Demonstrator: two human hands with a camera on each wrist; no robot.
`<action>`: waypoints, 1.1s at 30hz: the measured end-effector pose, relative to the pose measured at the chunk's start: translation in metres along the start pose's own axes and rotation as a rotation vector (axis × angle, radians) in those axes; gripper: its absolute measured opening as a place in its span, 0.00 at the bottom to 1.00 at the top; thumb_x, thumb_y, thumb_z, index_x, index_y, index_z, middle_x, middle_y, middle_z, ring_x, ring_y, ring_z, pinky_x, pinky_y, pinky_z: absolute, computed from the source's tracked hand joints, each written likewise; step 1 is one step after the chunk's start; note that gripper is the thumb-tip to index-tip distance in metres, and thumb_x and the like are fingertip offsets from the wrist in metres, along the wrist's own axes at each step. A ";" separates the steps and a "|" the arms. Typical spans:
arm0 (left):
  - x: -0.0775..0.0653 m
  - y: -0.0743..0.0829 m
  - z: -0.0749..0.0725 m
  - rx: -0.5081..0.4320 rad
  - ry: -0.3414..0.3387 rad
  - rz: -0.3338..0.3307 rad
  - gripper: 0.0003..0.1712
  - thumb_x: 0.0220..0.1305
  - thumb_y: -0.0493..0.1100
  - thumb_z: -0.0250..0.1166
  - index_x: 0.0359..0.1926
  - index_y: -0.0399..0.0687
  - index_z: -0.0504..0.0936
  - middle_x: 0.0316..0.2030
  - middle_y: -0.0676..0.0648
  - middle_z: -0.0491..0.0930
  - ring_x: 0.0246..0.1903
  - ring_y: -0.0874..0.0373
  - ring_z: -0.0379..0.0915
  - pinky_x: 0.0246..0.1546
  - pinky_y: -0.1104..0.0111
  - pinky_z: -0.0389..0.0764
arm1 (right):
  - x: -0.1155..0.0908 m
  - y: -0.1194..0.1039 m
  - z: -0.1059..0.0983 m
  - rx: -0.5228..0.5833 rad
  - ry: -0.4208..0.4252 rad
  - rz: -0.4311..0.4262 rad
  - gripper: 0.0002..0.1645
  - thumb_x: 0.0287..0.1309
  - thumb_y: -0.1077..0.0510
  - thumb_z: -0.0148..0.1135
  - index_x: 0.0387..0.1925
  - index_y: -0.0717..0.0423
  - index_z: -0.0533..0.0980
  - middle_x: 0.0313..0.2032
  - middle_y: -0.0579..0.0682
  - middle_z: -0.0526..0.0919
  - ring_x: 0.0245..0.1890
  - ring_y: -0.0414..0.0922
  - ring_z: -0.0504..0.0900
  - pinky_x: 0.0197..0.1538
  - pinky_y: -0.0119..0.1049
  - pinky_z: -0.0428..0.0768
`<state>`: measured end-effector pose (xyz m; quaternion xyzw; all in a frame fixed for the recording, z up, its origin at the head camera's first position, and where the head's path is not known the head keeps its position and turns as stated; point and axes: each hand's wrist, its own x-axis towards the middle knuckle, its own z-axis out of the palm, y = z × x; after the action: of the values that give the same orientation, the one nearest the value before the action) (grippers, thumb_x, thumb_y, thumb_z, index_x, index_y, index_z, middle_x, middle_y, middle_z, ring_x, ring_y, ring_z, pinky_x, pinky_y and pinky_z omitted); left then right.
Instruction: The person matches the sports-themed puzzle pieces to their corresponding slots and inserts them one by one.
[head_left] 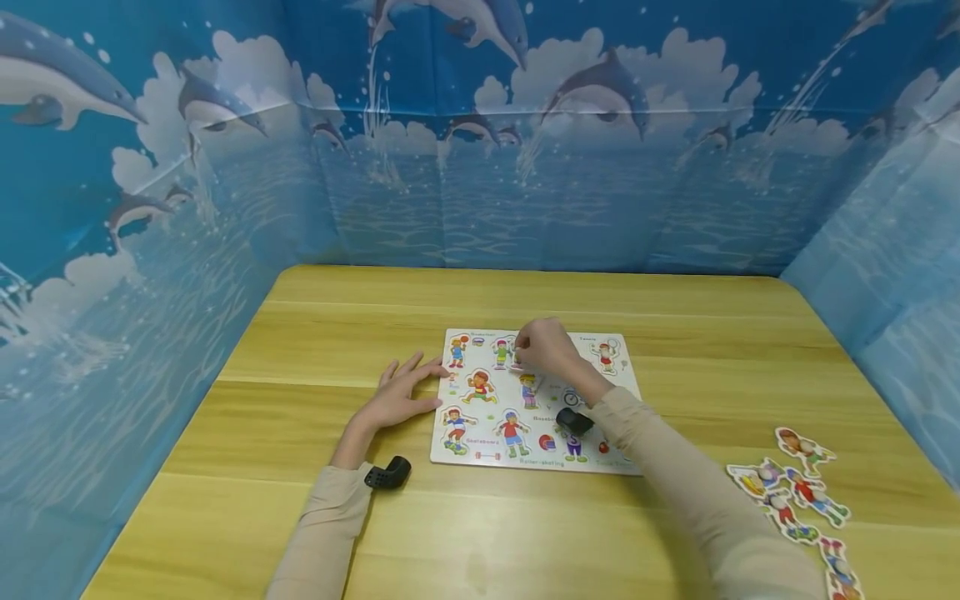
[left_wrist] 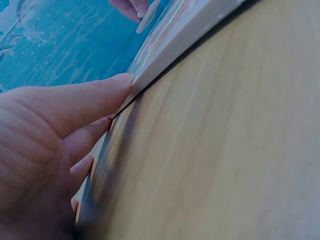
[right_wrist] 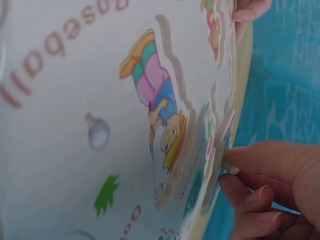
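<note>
Board [head_left: 487, 429], head view: white, printed with sporting figures, flat on the wooden table [head_left: 300, 333] and within reach of both hands, probably put there so that both can work on it.
Left hand [head_left: 401, 398], head view: fingers spread, extended and not gripping, tips at the board's left edge, likely to stop it from sliding.
Right hand [head_left: 546, 346], head view: over the board's upper middle, fingertips pinching a figure piece [head_left: 517, 358] beside the green-clad figure [head_left: 501, 354].
Loose pieces [head_left: 810, 498], head view: grouped on the table to the right of the board, some overlapping or touching, perhaps kept there for the right hand and off the board.
Thumb and board edge, left wrist view: the left thumb [left_wrist: 117, 87] touches the board's side, with the other fingers stretched along it; this looks like light bracing, not a clasp.
Peg [right_wrist: 230, 162], right wrist view: right thumb and forefinger close on this small knob, which seems made for lifting the piece without covering its picture; whether the piece touches the board cannot be told.
Baseball figure [right_wrist: 162, 100], right wrist view: near the pinched piece, its outline seemingly sunk into the board, as a shaped seat would be.
</note>
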<state>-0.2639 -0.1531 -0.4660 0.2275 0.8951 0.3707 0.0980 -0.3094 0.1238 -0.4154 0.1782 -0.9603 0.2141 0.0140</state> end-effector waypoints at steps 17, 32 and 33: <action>0.002 -0.001 0.002 0.001 -0.004 -0.007 0.24 0.61 0.47 0.63 0.59 0.55 0.72 0.71 0.47 0.57 0.74 0.43 0.36 0.71 0.47 0.28 | 0.013 -0.010 0.014 -0.012 -0.013 -0.041 0.10 0.55 0.64 0.58 0.25 0.56 0.84 0.24 0.51 0.86 0.18 0.39 0.74 0.26 0.29 0.72; 0.002 0.002 0.001 0.022 0.005 -0.021 0.25 0.60 0.46 0.63 0.59 0.55 0.72 0.71 0.47 0.58 0.74 0.43 0.37 0.71 0.45 0.30 | 0.019 -0.015 0.023 -0.017 -0.040 0.003 0.12 0.54 0.63 0.60 0.18 0.54 0.81 0.19 0.48 0.83 0.15 0.37 0.67 0.23 0.27 0.65; 0.002 0.002 0.001 0.022 0.005 -0.021 0.25 0.60 0.46 0.63 0.59 0.55 0.72 0.71 0.47 0.58 0.74 0.43 0.37 0.71 0.45 0.30 | 0.019 -0.015 0.023 -0.016 -0.041 0.003 0.12 0.55 0.63 0.60 0.19 0.54 0.81 0.19 0.49 0.84 0.16 0.37 0.68 0.24 0.27 0.66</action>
<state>-0.2644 -0.1505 -0.4653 0.2182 0.9017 0.3605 0.0970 -0.3208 0.0952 -0.4280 0.1810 -0.9623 0.2029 -0.0048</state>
